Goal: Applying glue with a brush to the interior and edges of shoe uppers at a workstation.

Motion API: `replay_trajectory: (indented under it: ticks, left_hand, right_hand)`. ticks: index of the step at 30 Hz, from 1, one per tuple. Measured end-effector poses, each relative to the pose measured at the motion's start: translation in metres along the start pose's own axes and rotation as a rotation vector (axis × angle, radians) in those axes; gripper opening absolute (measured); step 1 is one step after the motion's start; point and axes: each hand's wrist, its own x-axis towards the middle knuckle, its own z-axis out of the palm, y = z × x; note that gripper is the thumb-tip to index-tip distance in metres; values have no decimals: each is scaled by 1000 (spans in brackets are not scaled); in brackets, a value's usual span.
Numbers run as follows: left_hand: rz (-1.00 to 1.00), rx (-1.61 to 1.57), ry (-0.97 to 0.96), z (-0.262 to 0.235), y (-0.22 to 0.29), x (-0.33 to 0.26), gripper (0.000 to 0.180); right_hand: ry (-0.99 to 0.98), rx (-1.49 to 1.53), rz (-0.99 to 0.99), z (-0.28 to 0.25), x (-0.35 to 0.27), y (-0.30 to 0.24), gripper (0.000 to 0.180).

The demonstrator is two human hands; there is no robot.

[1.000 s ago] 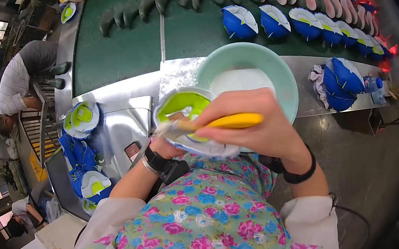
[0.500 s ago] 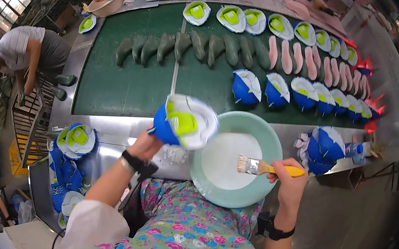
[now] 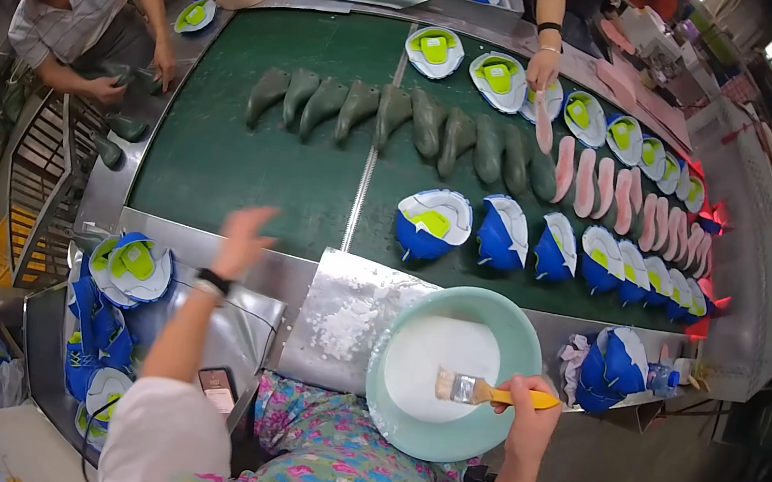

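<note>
My right hand (image 3: 530, 418) grips the yellow handle of a paintbrush (image 3: 472, 389), its bristles over white liquid (image 3: 441, 357) in a pale green basin (image 3: 522, 335). To the left, my left hand (image 3: 248, 240) reaches over the near edge of the green conveyor belt (image 3: 219, 175), fingers apart and slightly blurred, holding nothing. A blue and white shoe upper (image 3: 432, 228) with a lime tongue rests on the belt beyond the basin. More uppers (image 3: 503, 237) stand in a row to its right. A stack of uppers (image 3: 138, 269) lies left of my left forearm.
Dark green shoe lasts (image 3: 359, 113) and pink insoles (image 3: 585, 181) line the belt's middle. A co-worker's hand (image 3: 543, 69) holds an insole over the far row. At left, another person (image 3: 95, 8) handles lasts. A phone (image 3: 217, 389) and white-smeared metal plate (image 3: 346, 319) lie near me.
The upper from my left hand now stands on the belt, and that hand has moved left. My right hand keeps the brush over the basin. A co-worker's arm has come in at the far side.
</note>
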Motion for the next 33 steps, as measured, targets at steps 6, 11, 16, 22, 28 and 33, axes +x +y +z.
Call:
replay_trajectory:
  ticks: [6, 11, 16, 22, 28, 33]
  left_hand:
    - [-686, 864, -229, -157, -185, -159, 56]
    - [-629, 843, -157, -168, -192, -154, 47]
    - [-851, 277, 184, -163, -159, -100, 49]
    - [-909, -854, 117, -114, -22, -68, 38]
    - [-580, -1173, -227, -78, 198, -63, 38]
    - [-311, -1349, -503, -121, 207, -83, 61]
  right_hand:
    - [-203, 3, -98, 34, 16, -2, 33]
    - [-240, -31, -11, 50, 9, -10, 32]
    - [-247, -110, -14, 64, 2, -16, 28]
    - [-331, -374, -681, 106, -14, -21, 13]
    - [-447, -788, -924, 143, -43, -13, 26]
    - [-593, -576, -804, 105, -51, -13, 36]
